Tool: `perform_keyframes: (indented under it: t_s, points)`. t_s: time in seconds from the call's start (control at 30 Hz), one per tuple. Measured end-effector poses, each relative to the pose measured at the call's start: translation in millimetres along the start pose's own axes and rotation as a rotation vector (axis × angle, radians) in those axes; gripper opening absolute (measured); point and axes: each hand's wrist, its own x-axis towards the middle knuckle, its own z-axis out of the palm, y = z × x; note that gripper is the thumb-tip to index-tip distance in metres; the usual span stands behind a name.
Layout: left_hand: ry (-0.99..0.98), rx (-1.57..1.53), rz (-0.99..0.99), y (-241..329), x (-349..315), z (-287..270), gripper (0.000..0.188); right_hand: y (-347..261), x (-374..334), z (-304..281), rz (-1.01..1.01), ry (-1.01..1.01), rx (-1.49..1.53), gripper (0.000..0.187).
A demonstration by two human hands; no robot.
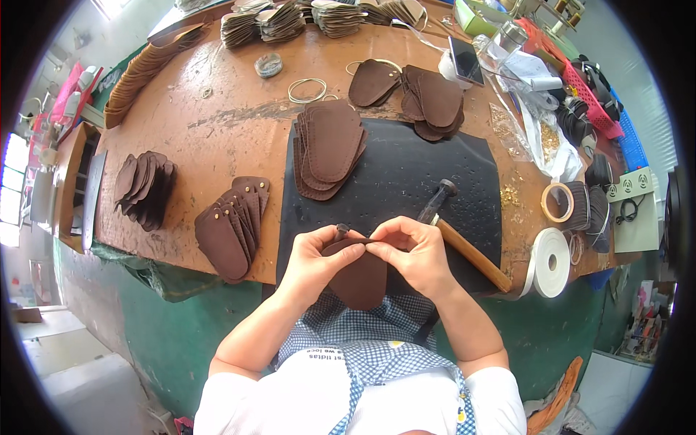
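Over the near edge of the black mat (pixel 413 170), a dark brown leather piece (pixel 360 281) is pinched at its top edge by both my hands. My left hand (pixel 319 257) grips it between thumb and fingers, and my right hand (pixel 415 254) does the same just beside it. A small dark metal tool (pixel 341 230) shows by my left fingers; I cannot tell whether they touch it. Right of my hands lies a hammer (pixel 473 254) with a wooden handle. A stack of stitch-holed brown leather pieces (pixel 330 145) rests on the mat's far left part.
Leather pieces with brass studs (pixel 233 228) fan out at the left, near another brown bundle (pixel 147 190). More leather pieces (pixel 435 101) lie beyond the mat. At right are a white tape roll (pixel 551 262), a tan tape roll (pixel 557 202) and a phone (pixel 466 60).
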Motion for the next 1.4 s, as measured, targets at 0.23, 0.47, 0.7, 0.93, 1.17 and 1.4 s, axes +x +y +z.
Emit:
perform_keyframes:
  t_s: [0.23, 0.47, 0.7, 0.93, 1.17, 1.4]
  points:
    - [0.009, -0.043, -0.048, -3, 2, -2, 0.020, 5, -4, -2, 0.055, 0.013, 0.200, 0.018]
    - [0.000, -0.028, -0.028, -3, 2, 0, 0.021, 4, -3, -1, 0.080, 0.009, 0.182, 0.019]
    - [-0.005, 0.066, 0.050, -4, 3, -1, 0.019, 3, -5, 5, -0.343, 0.133, -0.361, 0.026]
    - [-0.020, 0.294, 0.134, 4, 0, 4, 0.016, -7, -1, 1, -0.659, 0.121, -0.749, 0.018]
    - [-0.002, 0.300, 0.218, 1, -6, 6, 0.014, 7, 1, -5, -0.548, 0.103, -0.517, 0.016]
    - [0.043, 0.132, 0.294, -19, -10, 9, 0.013, 17, -9, 16, -0.337, 0.228, -0.173, 0.008]
